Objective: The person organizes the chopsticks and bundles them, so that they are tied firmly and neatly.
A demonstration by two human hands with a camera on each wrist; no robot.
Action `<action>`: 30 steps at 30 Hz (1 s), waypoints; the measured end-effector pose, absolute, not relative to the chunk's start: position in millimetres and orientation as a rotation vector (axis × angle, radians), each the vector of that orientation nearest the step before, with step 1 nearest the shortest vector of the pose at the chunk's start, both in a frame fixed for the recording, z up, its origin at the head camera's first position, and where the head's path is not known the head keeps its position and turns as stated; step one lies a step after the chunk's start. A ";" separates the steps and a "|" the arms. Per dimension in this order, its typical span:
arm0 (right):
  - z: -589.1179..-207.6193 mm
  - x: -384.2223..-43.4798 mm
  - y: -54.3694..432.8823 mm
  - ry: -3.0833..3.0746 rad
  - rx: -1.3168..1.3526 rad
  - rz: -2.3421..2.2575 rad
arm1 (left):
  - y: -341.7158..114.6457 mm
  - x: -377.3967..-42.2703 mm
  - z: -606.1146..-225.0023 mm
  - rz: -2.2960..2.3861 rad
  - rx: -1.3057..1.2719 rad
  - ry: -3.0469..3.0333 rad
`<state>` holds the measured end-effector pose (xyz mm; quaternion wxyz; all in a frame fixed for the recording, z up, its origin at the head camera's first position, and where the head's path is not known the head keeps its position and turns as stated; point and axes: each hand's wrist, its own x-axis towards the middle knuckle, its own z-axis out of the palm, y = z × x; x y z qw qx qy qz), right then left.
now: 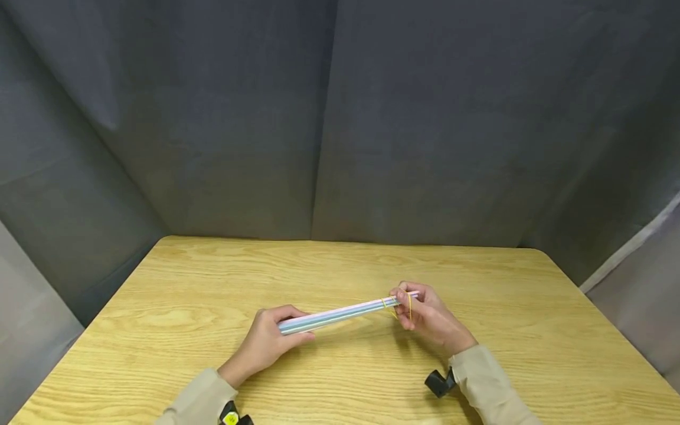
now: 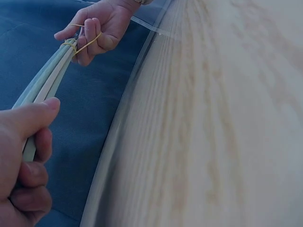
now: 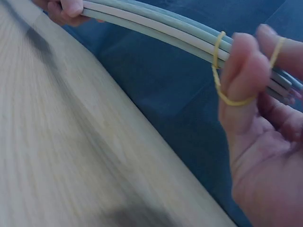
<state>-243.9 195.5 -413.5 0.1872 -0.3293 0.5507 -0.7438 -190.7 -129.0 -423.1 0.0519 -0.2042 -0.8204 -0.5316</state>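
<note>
A bundle of long, tapered pastel chopsticks (image 1: 334,316) is held over the table, slanting up towards its narrow end on the right. My left hand (image 1: 268,336) grips the thick end, with the thumb laid along the side in the left wrist view. Near the narrow end a yellow rubber band (image 3: 216,59) goes round the bundle. My right hand (image 1: 427,313) surrounds that end, and the band's loose loop is stretched over its thumb and fingers (image 3: 246,66). The chopstick tips (image 3: 281,85) poke out between these fingers.
Below the hands lies a wood-grain table (image 1: 212,277) with rounded far corners. Dark grey curtains (image 1: 329,118) hang behind it and at both sides. A black wrist-camera mount (image 1: 440,382) sits beside the right sleeve, and another (image 1: 234,413) at the left cuff.
</note>
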 end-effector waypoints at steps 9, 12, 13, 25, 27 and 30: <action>-399.2 -245.5 200.5 1.898 -0.925 -1.821 | -131.0 -192.4 -421.9 -1.584 -0.629 -2.485; -397.7 -244.4 199.0 1.981 -0.929 -1.758 | -131.2 -190.4 -421.2 -1.585 -0.620 -2.494; -397.7 -243.9 198.7 1.996 -0.930 -1.748 | -131.1 -189.9 -421.2 -1.584 -0.618 -2.498; -394.2 -239.7 201.4 2.093 -0.897 -1.763 | -128.7 -191.3 -420.8 -1.564 -0.606 -2.523; -394.4 -239.8 201.3 2.119 -0.899 -1.755 | -128.9 -191.4 -421.4 -1.558 -0.610 -2.517; -394.1 -239.5 200.6 2.150 -0.903 -1.756 | -129.7 -191.3 -421.9 -1.558 -0.615 -2.518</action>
